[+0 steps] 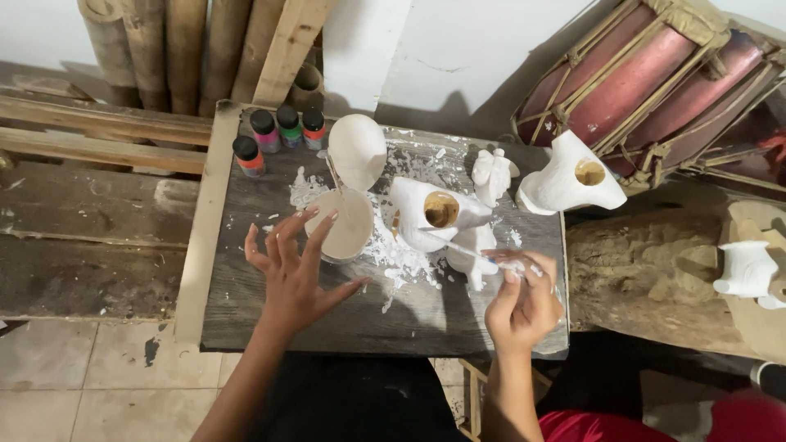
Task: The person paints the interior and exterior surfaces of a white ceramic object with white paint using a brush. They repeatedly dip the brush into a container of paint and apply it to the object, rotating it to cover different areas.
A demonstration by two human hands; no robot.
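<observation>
My left hand point(293, 270) hovers with fingers spread over the grey wooden board point(246, 303), just left of a round bowl of white paste point(348, 229). My right hand point(524, 299) pinches a thin stick or brush point(458, 245) whose tip reaches a white hollow plaster figure point(430, 214) lying near the board's middle. A smaller white piece point(471, 260) lies just below that figure. White crumbs and smears point(397, 254) cover the board around them.
Several small paint bottles point(277, 135) stand at the board's back left. A white dome shape point(357, 149), a small white figure point(494, 174) and another hollow white cast point(569, 176) sit at the back. A drum point(655, 82) lies at right; bamboo poles point(180, 49) lean behind.
</observation>
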